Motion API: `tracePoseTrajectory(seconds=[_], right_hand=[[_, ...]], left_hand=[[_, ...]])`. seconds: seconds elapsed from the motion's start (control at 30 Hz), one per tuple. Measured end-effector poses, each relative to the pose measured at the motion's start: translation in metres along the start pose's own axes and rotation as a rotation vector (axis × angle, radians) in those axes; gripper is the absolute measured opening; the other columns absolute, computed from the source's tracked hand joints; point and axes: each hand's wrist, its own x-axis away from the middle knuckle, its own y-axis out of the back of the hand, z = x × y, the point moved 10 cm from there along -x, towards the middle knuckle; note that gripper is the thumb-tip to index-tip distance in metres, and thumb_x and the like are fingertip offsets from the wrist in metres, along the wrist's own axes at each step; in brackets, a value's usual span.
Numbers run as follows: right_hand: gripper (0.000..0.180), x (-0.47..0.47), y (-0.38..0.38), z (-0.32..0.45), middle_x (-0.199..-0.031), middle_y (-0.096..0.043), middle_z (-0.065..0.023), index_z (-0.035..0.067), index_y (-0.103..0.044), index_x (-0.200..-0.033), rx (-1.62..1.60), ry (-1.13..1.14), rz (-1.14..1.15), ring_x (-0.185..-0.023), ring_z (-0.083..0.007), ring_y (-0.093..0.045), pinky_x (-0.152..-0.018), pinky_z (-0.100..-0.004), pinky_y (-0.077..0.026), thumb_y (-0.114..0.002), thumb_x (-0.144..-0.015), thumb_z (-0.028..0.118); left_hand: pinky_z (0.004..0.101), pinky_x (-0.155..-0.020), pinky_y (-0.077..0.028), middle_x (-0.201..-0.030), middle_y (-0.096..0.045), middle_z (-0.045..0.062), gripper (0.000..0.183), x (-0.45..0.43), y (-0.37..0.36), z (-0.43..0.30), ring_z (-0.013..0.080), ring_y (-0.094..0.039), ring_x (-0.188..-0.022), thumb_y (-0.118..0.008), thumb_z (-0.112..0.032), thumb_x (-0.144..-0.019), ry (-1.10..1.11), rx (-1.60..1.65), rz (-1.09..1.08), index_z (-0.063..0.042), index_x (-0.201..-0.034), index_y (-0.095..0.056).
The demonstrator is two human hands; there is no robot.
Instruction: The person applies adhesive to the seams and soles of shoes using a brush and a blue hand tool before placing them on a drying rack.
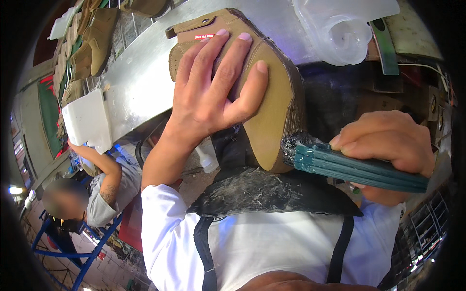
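My left hand (pixel 207 87) is spread over the side of a tan shoe upper (pixel 271 102), holding it above the black apron (pixel 269 192). The shoe has a snap strap at its far end, and its toe points towards me. A rough, dark brown edge runs along its right side. In my right hand (pixel 389 142) is a brush (pixel 349 163) with a thick, ridged teal handle. Its dark bristles, matted with whitish residue, touch the shoe's edge near the toe. Part of the right hand is hidden behind the handle.
A metal bench (pixel 142 83) curves past the shoe. White plastic containers (pixel 87 118) (pixel 342 40) stand at its left and far right. Tan shoes (pixel 102 40) hang on a rack at upper left. A co-worker (pixel 123 182) sits at left. A white nozzle (pixel 208 162) lies below my left forearm.
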Motion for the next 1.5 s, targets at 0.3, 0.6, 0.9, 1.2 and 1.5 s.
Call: tracePoseTrajectory(seconds=[0.3,0.6,0.9,1.2,1.5], right_hand=[[0.027,-0.023,0.021,0.030,-0.088,-0.072,-0.0200,0.000,-0.063,-0.093,0.350,0.004,0.123,-0.063,-0.0217,-0.070,-0.052,-0.0289,-0.055,-0.068,-0.095,0.027],[0.033,-0.045,0.028,0.060,-0.098,-0.070,-0.0229,-0.003,-0.058,-0.105,0.640,-0.026,0.234,-0.074,-0.0249,-0.072,-0.061,-0.0306,-0.058,-0.079,-0.083,0.010],[0.033,-0.051,0.059,0.043,-0.099,-0.069,-0.0242,-0.007,-0.059,-0.109,0.370,-0.074,0.157,-0.069,-0.0215,-0.070,-0.061,-0.0299,-0.059,-0.073,-0.090,0.016],[0.038,-0.041,0.093,-0.047,-0.087,-0.069,-0.0180,-0.008,-0.060,-0.114,-0.030,-0.605,-0.178,-0.067,-0.0173,-0.068,-0.060,-0.0285,-0.058,-0.069,-0.086,0.016],[0.035,-0.058,0.071,-0.002,-0.098,-0.069,-0.0237,-0.006,-0.067,-0.101,0.103,-0.300,0.067,-0.069,-0.0182,-0.069,-0.063,-0.0287,-0.058,-0.076,-0.087,0.025]], left_hand=[[0.0431,-0.082,-0.055,-0.115,-0.067,0.017,0.051,-0.025,0.001,0.013,0.0343,-0.068,-0.099,-0.071,-0.018,-0.079,0.050,0.008,0.012,-0.010,-0.128,-0.058],[0.0424,-0.082,-0.054,-0.110,-0.066,0.015,0.067,-0.052,0.000,0.032,0.0311,-0.069,-0.100,-0.080,-0.023,-0.068,0.155,0.073,0.071,-0.005,-0.129,-0.056],[0.0421,-0.078,-0.054,-0.106,-0.065,0.016,0.070,-0.058,0.000,0.044,0.0306,-0.068,-0.096,-0.080,-0.023,-0.066,0.229,0.066,0.100,-0.002,-0.128,-0.055],[0.0444,-0.081,-0.053,-0.114,-0.065,0.021,0.058,-0.036,-0.003,0.029,0.0350,-0.067,-0.100,-0.068,-0.015,-0.075,0.161,-0.030,0.007,-0.002,-0.129,-0.056],[0.0445,-0.079,-0.054,-0.111,-0.066,0.021,0.056,-0.038,-0.005,0.032,0.0358,-0.069,-0.097,-0.068,-0.019,-0.077,0.183,-0.044,0.079,-0.001,-0.128,-0.056]])
